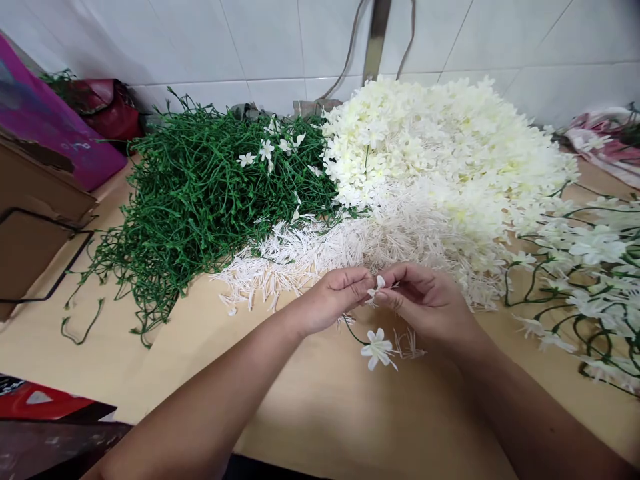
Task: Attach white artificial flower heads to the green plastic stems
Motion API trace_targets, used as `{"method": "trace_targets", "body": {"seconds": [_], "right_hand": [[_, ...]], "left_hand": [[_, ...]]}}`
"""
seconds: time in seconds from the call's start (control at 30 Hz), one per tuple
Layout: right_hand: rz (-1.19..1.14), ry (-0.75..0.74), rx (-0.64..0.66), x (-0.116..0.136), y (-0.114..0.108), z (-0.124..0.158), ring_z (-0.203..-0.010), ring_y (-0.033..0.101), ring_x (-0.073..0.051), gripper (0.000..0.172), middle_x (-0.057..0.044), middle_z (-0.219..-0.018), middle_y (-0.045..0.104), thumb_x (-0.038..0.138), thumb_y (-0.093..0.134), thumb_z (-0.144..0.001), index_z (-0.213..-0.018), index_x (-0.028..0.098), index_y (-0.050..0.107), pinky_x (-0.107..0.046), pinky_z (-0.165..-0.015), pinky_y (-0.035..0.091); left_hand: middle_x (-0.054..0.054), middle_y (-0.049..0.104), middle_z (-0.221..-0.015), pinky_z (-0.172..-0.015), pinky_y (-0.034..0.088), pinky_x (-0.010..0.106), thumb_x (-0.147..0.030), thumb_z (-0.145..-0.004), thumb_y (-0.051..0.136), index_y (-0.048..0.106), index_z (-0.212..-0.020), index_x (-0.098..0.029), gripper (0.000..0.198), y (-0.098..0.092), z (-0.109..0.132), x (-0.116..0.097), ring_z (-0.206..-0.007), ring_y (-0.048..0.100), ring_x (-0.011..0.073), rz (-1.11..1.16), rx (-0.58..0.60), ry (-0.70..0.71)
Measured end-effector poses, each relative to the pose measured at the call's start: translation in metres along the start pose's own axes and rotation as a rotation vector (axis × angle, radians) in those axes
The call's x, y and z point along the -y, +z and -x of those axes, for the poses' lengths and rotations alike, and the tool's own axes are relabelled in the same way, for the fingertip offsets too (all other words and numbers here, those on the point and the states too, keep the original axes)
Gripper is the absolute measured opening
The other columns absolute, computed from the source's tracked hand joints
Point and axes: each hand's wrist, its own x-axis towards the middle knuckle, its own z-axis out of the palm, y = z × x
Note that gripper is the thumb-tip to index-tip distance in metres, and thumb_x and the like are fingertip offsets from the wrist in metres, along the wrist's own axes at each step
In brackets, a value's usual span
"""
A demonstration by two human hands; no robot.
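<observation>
Near the middle of the table, my left hand (336, 298) and my right hand (429, 303) meet with fingers pinched. Between their fingertips is a small white flower (376, 289). A green stem (356, 333) runs down from my left hand to an open white flower (378, 349), which hangs below the hands. My left fingers are closed on the stem; my right fingers pinch at the small flower's side. Just behind the hands lies a heap of thin white stamens (345, 245). A few loose stamens (410, 345) lie beside the open flower.
A tangled pile of green stems (200, 180) is at the back left, beside a large heap of white blossoms (440, 140). Assembled flowers with stems (595, 247) lie at the right. A cardboard box (35, 213) stands at the left, before a tiled wall (270, 40).
</observation>
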Motion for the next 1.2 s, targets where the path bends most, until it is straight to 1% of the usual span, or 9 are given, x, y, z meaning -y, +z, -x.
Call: {"method": "trace_targets", "body": {"seconds": [0.1,0.23,0.43,0.63,0.8,0.97,1.1,1.2], "right_hand": [[0.035,0.054,-0.051,-0.0007,0.0,0.0003,-0.055,0.053,-0.011,0.019,0.0,-0.063,0.059,0.035,0.068,-0.069,-0.071,0.018,0.059,-0.023,-0.051,0.042],[0.014,0.089,-0.054,0.0001,0.0013,0.0005,-0.054,0.052,-0.011,0.022,0.001,-0.061,0.057,0.037,0.067,-0.069,-0.07,0.017,0.059,-0.023,-0.049,0.041],[-0.112,0.098,-0.026,0.0047,0.001,0.0007,-0.059,0.055,-0.011,0.018,0.0,-0.065,0.059,0.033,0.067,-0.069,-0.073,0.018,0.059,-0.023,-0.055,0.045],[-0.261,0.201,0.008,0.0089,-0.0002,-0.0027,-0.058,0.056,-0.01,0.021,0.0,-0.064,0.062,0.032,0.074,-0.061,-0.071,0.018,0.061,-0.022,-0.056,0.046],[-0.339,0.28,-0.029,0.007,0.0001,-0.0041,-0.055,0.054,-0.009,0.022,0.001,-0.06,0.061,0.032,0.077,-0.055,-0.063,0.017,0.062,-0.022,-0.055,0.044],[-0.445,0.348,-0.012,0.0036,0.0003,-0.0033,-0.057,0.054,-0.008,0.023,0.003,-0.058,0.061,0.032,0.078,-0.054,-0.059,0.018,0.061,-0.021,-0.058,0.043],[-0.492,0.405,-0.026,0.0054,0.0009,-0.0043,-0.055,0.053,-0.007,0.026,0.004,-0.057,0.06,0.029,0.082,-0.047,-0.056,0.018,0.06,-0.02,-0.056,0.041],[-0.513,0.431,-0.013,0.0074,0.0012,-0.0053,-0.053,0.052,-0.006,0.028,0.005,-0.055,0.061,0.028,0.084,-0.043,-0.054,0.018,0.059,-0.02,-0.055,0.04]], "left_hand": [[-0.006,0.031,-0.054,-0.046,0.017,0.021,-0.046,-0.072,0.057,0.04,-0.061,-0.016,0.037,0.001,-0.0015,-0.0013,-0.047,0.024,0.0046,0.046,-0.032,-0.018],[-0.007,0.031,-0.053,-0.046,0.017,0.021,-0.044,-0.07,0.057,0.041,-0.062,-0.016,0.034,0.0031,-0.0018,-0.0031,-0.046,0.024,0.0044,0.074,-0.044,-0.038],[-0.007,0.031,-0.052,-0.044,0.016,0.022,-0.036,-0.075,0.05,0.044,-0.064,-0.015,0.025,0.0017,-0.0026,-0.0005,-0.046,0.023,0.0045,-0.001,-0.045,-0.032],[-0.006,0.034,-0.054,-0.044,0.015,0.022,-0.034,-0.074,0.049,0.042,-0.063,-0.015,0.023,-0.0005,-0.0031,0.0003,-0.046,0.025,0.0043,0.001,-0.038,-0.034],[-0.007,0.031,-0.052,-0.045,0.016,0.022,-0.032,-0.076,0.047,0.04,-0.062,-0.015,0.023,-0.0009,-0.003,0.0004,-0.046,0.023,0.0045,-0.024,-0.001,-0.017],[-0.006,0.032,-0.055,-0.047,0.019,0.022,-0.031,-0.079,0.046,0.042,-0.063,-0.015,0.023,-0.0028,-0.0026,0.001,-0.048,0.024,0.0054,-0.038,0.043,0.021],[-0.005,0.035,-0.059,-0.049,0.02,0.023,-0.031,-0.08,0.046,0.044,-0.065,-0.015,0.022,-0.0036,-0.001,-0.0002,-0.051,0.026,0.0063,-0.069,0.068,0.041],[-0.004,0.035,-0.061,-0.051,0.021,0.023,-0.031,-0.081,0.045,0.044,-0.065,-0.015,0.023,-0.0033,0.0005,-0.0017,-0.054,0.028,0.0071,-0.105,0.078,0.047]]}}
